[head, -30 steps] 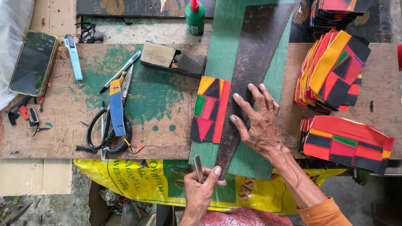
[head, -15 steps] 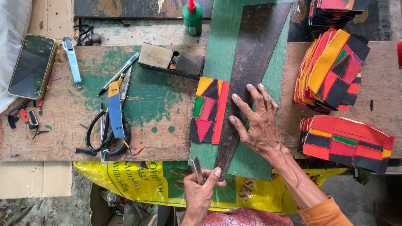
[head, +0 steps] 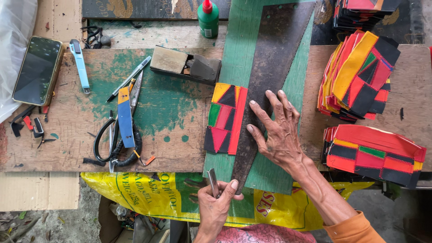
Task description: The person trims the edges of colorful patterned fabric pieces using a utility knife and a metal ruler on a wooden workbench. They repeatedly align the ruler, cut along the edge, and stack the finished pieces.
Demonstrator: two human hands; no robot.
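While my right hand presses flat, fingers spread, on the saw blade, my left hand grips a small blade at six o'clock; I'd keep pressure steady.

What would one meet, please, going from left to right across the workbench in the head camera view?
Phone → light-blue utility knife → scissors → patchwork piece → saw blade under the right hand → stacks of patchwork pieces. Nearer, off the bench, the left hand holds a small blade.
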